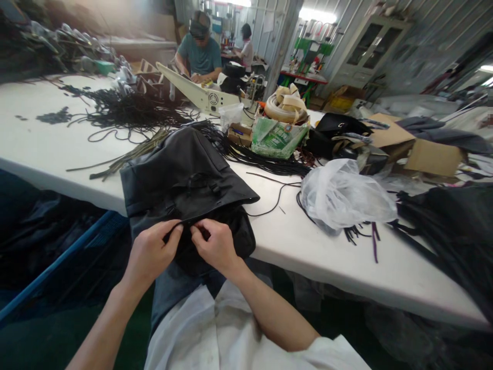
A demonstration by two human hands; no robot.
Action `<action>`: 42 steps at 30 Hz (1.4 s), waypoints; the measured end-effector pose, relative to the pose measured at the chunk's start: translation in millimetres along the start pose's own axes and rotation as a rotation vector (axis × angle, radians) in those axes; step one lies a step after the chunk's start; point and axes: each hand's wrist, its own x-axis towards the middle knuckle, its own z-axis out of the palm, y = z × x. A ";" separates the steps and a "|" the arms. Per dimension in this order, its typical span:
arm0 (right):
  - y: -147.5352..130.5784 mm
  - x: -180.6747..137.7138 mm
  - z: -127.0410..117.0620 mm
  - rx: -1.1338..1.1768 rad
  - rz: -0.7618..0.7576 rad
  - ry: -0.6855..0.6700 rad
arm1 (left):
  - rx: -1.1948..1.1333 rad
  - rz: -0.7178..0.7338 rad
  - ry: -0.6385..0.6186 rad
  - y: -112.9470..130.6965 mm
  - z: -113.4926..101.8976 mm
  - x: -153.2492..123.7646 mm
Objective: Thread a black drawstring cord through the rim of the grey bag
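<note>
A black bag [173,169] of smooth, leather-like material lies over the near edge of the white table, its lower part hanging toward my lap. My left hand [156,246] pinches the bag's near edge, thumb against fingers. Right beside it, my right hand [213,244] grips the same edge in a similar pinch. A small gap separates the two hands. Whether a cord or strap also sits between the fingertips is too small to tell. A dark strap with a buckle-like piece [202,185] shows on the bag's upper face.
Black cords [131,105] lie heaped at the back left of the white table [346,267]. A green-and-white container [279,136] holds rolled beige strips. Clear plastic bag [342,198] sits right, near cardboard boxes [433,156]. Across the table a person [202,54] works beside a cream machine [210,97].
</note>
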 end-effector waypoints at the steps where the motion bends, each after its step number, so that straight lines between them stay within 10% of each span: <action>1: -0.5 -0.2 0.5 0.001 -0.002 -0.001 | -0.005 0.007 -0.002 -0.3 0.1 -0.3; 24: 5.3 3.4 4.7 -0.050 0.064 -0.008 | -0.287 -0.201 -0.250 1.2 -12.0 31.2; 34: 4.1 -0.6 -1.1 0.094 0.016 -0.042 | -0.315 -0.189 -0.207 22.7 -3.6 51.1; 42: 10.2 -2.9 -12.0 0.149 0.000 0.038 | -0.586 -0.146 0.010 66.4 -57.6 105.1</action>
